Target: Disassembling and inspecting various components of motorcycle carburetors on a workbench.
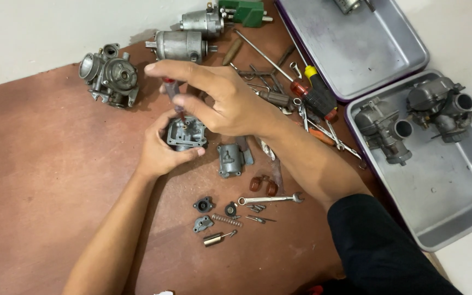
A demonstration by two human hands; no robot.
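The left hand [159, 150] clamps the carburetor body [186, 133] on the worktop [39, 180], the right hand [222, 101] pinches a screwdriver [173, 97] into it, seemingly mid-disassembly (float bowl [229, 159] and small parts [219, 218] already off)

The right hand [222, 101] covers most of the red-handled screwdriver [171, 90], and its tip cannot be seen where it meets the carburetor body [186, 134]. The left hand [162, 150] hides that body's near side. The top edge cuts off a metal part [352, 4] in the upper tray [356, 60] and the green block [244, 11]. The small screws [255, 208] by the wrench [271, 199] are too tiny to tell apart. A dark trouser leg [381, 251] runs off the bottom edge.
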